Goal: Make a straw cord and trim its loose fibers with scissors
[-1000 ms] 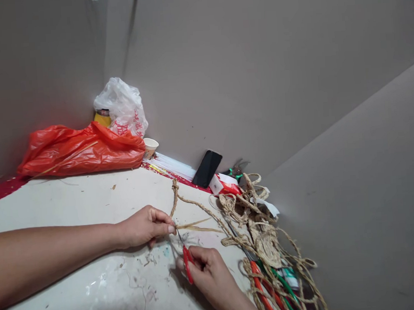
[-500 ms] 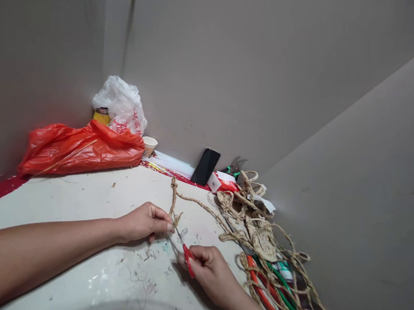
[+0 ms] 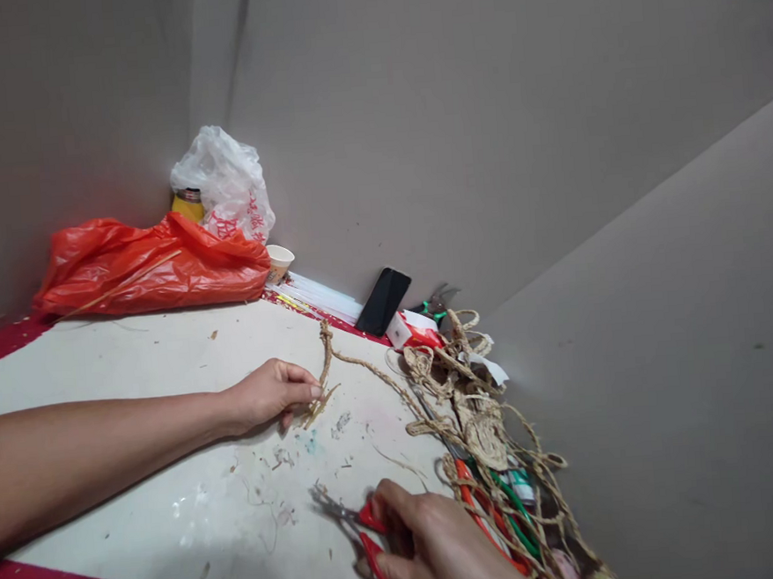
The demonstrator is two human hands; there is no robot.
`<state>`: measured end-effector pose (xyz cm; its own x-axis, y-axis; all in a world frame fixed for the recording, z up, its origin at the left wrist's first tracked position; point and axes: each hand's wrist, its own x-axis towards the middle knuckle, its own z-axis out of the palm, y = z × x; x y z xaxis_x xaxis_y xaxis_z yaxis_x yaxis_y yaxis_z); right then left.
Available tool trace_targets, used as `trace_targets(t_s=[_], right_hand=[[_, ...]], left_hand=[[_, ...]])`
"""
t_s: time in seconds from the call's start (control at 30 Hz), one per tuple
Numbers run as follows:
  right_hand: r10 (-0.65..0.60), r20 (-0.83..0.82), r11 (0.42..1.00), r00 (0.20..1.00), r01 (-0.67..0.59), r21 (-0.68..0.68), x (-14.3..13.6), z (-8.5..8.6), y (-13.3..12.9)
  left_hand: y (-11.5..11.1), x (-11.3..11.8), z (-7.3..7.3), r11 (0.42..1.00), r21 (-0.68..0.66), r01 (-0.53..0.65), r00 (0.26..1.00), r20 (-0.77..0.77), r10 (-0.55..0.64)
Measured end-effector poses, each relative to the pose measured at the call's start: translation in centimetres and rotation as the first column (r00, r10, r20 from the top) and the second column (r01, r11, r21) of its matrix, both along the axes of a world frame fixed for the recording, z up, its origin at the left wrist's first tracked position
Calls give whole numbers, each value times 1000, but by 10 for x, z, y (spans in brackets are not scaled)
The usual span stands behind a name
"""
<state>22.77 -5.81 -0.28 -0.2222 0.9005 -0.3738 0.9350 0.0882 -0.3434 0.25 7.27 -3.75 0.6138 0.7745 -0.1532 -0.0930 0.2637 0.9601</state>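
A braided straw cord [image 3: 325, 351] lies on the white board [image 3: 166, 353], and my left hand [image 3: 281, 394] pinches its frayed lower end between thumb and fingers. Loose strands stick out past the fingertips. Lower and to the right, my right hand [image 3: 423, 534] grips a small pair of scissors [image 3: 349, 513] by the red handles. The blades are parted and point to the upper left, away from the cord. From the cord's upper part a thin strand runs right into a tangled heap of straw braid [image 3: 486, 432].
Orange-handled [image 3: 471, 495] and green-handled tools [image 3: 522, 518] lie under the heap at right. A phone [image 3: 384, 300] leans near the wall, beside pliers [image 3: 437, 302]. A paper cup [image 3: 279, 262], a red plastic bag [image 3: 160, 270] and a white plastic bag [image 3: 223, 177] stand at the back.
My right hand has drawn the scissors away from the cord, down toward me, and the blades have spread. My left hand still holds the cord, whose frayed end now splays lower.
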Motion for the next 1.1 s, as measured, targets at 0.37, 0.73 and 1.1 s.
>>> trace_targets(t_s=[0.37, 0.73, 1.1], right_hand=[[-228, -56, 973, 972, 225, -59, 65, -5, 61], [-237, -68, 968, 969, 230, -104, 69, 3, 87], [-198, -59, 979, 978, 195, -53, 62, 17, 97]], left_hand=[[4, -1, 7, 967, 83, -242, 970, 5, 242], [9, -2, 1, 956, 94, -278, 960, -14, 280], [11, -2, -2, 953, 91, -288, 956, -19, 291]])
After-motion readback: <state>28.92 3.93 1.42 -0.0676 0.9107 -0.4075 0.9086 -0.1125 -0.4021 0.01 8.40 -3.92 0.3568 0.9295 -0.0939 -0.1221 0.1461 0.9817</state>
